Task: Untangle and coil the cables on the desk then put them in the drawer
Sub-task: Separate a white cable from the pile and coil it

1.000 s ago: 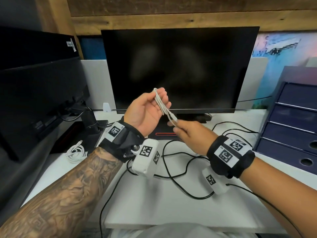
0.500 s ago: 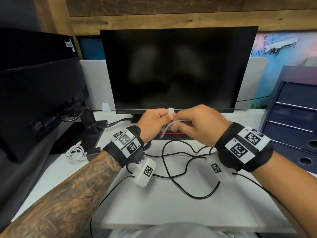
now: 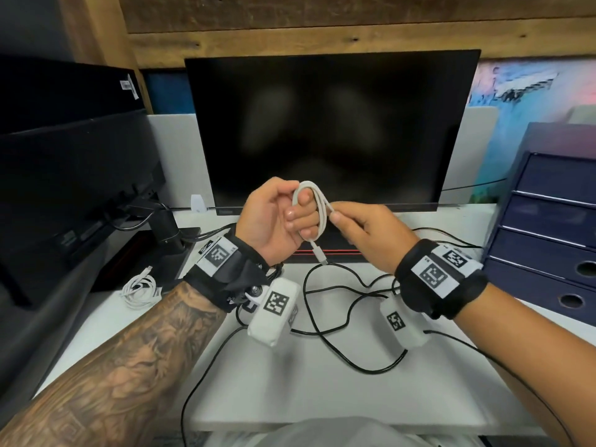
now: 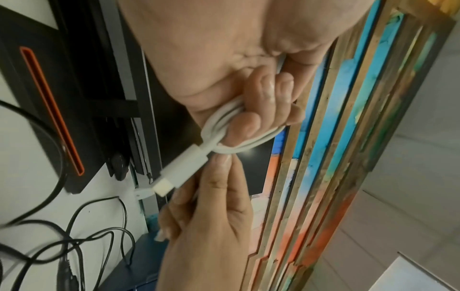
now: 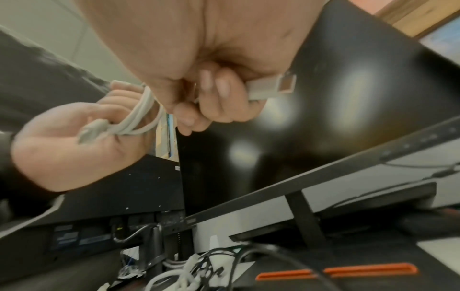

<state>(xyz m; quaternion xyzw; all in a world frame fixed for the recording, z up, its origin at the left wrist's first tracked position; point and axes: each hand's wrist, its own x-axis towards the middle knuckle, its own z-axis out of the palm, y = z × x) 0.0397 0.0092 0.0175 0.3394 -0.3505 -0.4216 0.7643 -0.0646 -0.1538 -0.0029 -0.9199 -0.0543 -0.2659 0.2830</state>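
A white cable is wound in loops round the fingers of my left hand, which is raised palm-up in front of the monitor. One white plug hangs below the loops; the left wrist view shows the same plug beside the loops. My right hand pinches the cable just right of the coil. In the right wrist view its fingers curl round the other plug. A tangled black cable lies on the desk under both wrists.
A second coiled white cable lies on the desk at the left. A dark blue drawer unit stands at the right with its drawers shut. The monitor and its stand base are right behind the hands.
My left hand has turned palm-up and risen, with the white cable now looped round its fingers. My right hand has drawn slightly right, still pinching the cable.
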